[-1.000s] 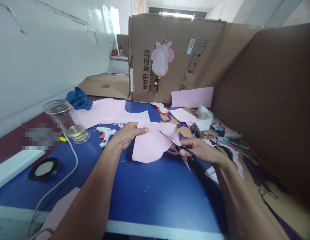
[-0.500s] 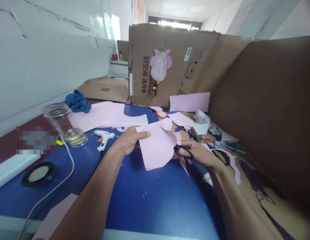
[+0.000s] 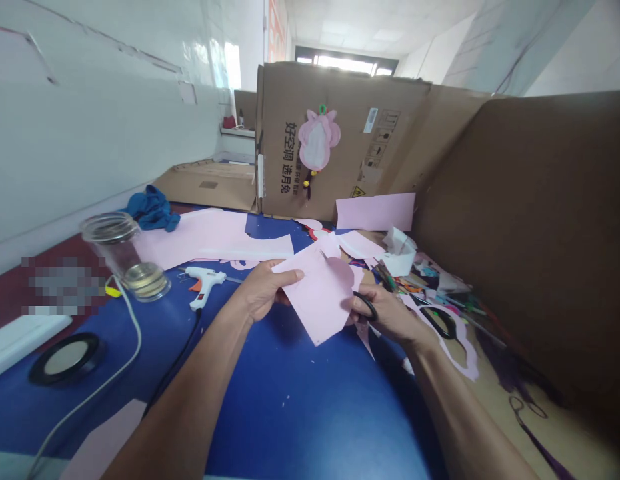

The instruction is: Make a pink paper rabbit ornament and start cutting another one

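My left hand (image 3: pixel 270 288) pinches the left edge of a pink sheet (image 3: pixel 317 293), its thumb on top and the fingers underneath. The sheet is held above the blue table (image 3: pixel 290 407). A curved cut runs into its right side, where a rounded flap curls up. My right hand (image 3: pixel 383 308) is closed on the black handles of a pair of scissors (image 3: pixel 366 305). One blade tip pokes up past the flap near the sheet's top; the rest of the blades is hidden by it. A narrow pink offcut (image 3: pixel 365 339) hangs beneath my right hand.
On the left are a white glue gun (image 3: pixel 206 283), a glass jar (image 3: pixel 145 280), black tape (image 3: pixel 65 359) and a white cord. Large pink sheets (image 3: pixel 205 233) lie behind. Cardboard (image 3: pixel 390 160) stands at the back and right, a pink ornament (image 3: pixel 317 140) hanging on it. Scraps clutter the right.
The pink sheet has turned, its lower corner swinging to the right. My right hand and the scissors have shifted slightly left. The whole view has tilted a little upward.
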